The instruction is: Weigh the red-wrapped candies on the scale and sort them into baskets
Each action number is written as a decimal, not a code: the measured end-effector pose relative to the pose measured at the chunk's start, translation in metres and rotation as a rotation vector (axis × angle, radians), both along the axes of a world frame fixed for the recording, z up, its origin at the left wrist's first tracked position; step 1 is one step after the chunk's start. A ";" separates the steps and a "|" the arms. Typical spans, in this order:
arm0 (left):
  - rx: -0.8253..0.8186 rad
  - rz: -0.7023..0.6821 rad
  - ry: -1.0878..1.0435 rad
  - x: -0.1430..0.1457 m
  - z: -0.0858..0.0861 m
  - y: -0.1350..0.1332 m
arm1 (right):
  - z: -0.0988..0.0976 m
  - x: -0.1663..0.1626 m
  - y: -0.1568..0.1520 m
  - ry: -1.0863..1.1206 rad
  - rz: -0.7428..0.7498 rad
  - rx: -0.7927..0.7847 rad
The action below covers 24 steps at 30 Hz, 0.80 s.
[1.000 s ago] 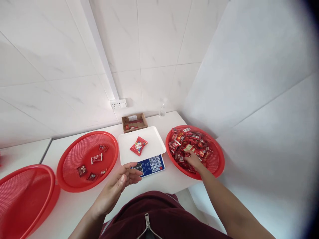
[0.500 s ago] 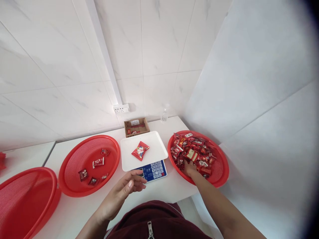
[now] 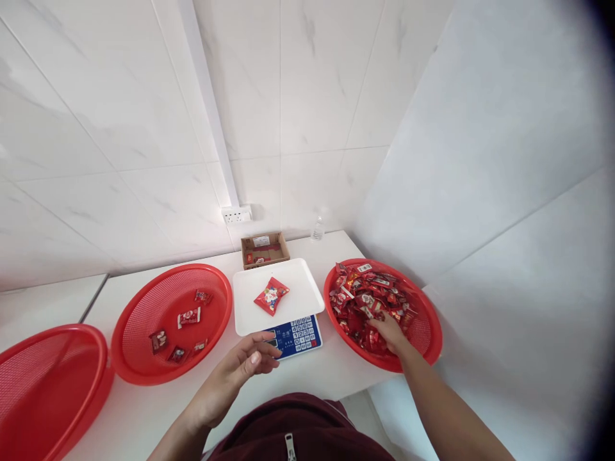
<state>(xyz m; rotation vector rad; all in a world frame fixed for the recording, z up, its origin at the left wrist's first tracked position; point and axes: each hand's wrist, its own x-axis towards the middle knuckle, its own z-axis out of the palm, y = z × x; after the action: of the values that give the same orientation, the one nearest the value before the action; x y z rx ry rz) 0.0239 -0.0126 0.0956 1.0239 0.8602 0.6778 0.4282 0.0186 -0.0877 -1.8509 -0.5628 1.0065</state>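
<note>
R hand [image 3: 391, 333] was among red packets [image 3: 384, 298] in basket [image 3: 423, 330], lower R of frame, its grip impossible to tell, & a light fingertip pinch prob suited the wrappers best, while L hand [image 3: 235, 372], lower ctr-L, hung empty, fingers loosely parted, nr scale [image 3: 302, 334].

A packet [image 3: 272, 296] lies on the scale [image 3: 302, 282], between the middle basket [image 3: 144, 310] and right basket [image 3: 425, 326]. Behind, a box [image 3: 269, 262] and bottle [image 3: 318, 229] stand near the worktop's [image 3: 331, 371] back edge.
</note>
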 end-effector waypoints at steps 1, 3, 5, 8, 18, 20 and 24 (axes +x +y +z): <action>-0.006 -0.003 0.002 0.001 0.000 0.001 | 0.005 0.002 -0.001 0.095 -0.054 0.012; -0.020 -0.019 0.004 0.002 -0.002 0.002 | 0.015 0.004 -0.003 0.249 -0.136 0.022; -0.035 -0.036 0.001 0.003 -0.004 0.003 | 0.024 0.006 -0.005 0.319 -0.170 0.036; -0.079 -0.052 -0.028 0.005 -0.008 0.005 | 0.036 0.006 -0.004 0.383 -0.187 0.061; -0.298 -0.033 -0.035 0.064 -0.046 0.021 | 0.092 -0.126 0.017 0.518 0.104 0.320; -0.314 -0.038 -0.062 0.074 -0.057 0.025 | 0.089 -0.167 0.016 0.530 0.164 0.359; -0.355 0.008 -0.019 0.067 -0.075 0.026 | 0.071 -0.210 0.016 0.618 0.178 0.240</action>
<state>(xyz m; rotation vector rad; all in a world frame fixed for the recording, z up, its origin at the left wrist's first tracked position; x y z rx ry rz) 0.0909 0.0136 0.0207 0.6947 0.9294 0.5167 0.2177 0.0344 -0.0169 -1.2041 -0.4467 1.4799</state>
